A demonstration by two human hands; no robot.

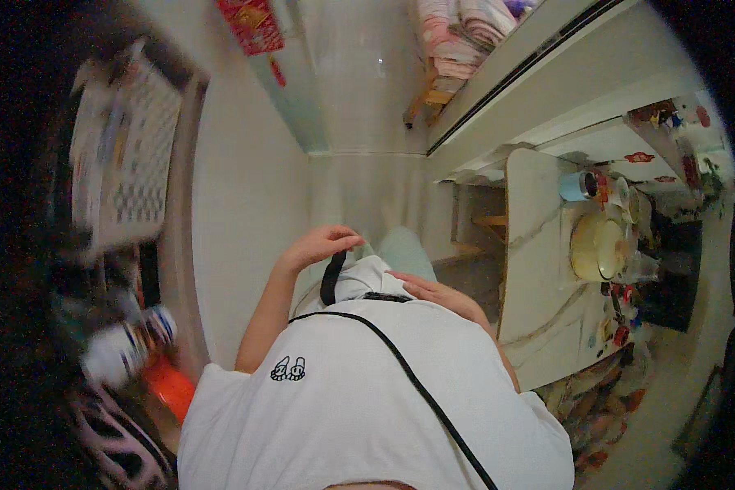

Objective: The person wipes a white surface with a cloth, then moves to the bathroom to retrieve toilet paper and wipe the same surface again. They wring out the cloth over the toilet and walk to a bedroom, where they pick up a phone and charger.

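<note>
My left hand (331,242) is in front of my waist with its fingers bent. A wide black strap (332,278) runs down from just under those fingers; whether they grip it cannot be told. My right hand (435,293) lies low against the white fabric (364,278) at my front, fingertips touching it, thumb side partly hidden. Between the hands, a black band (387,297) shows at the edge of my white T-shirt (367,398). A thin black cord (398,358) crosses the shirt diagonally. Below the hands is a pale green leg covering (407,248).
On my right, a marble-patterned table (533,245) bears a blue cup (577,185), a yellowish bowl (588,248) and small items. A white perforated basket (141,153) and an orange object (170,386) are blurred at left. Folded pink bedding (450,37) lies beyond a sliding-door frame (527,67).
</note>
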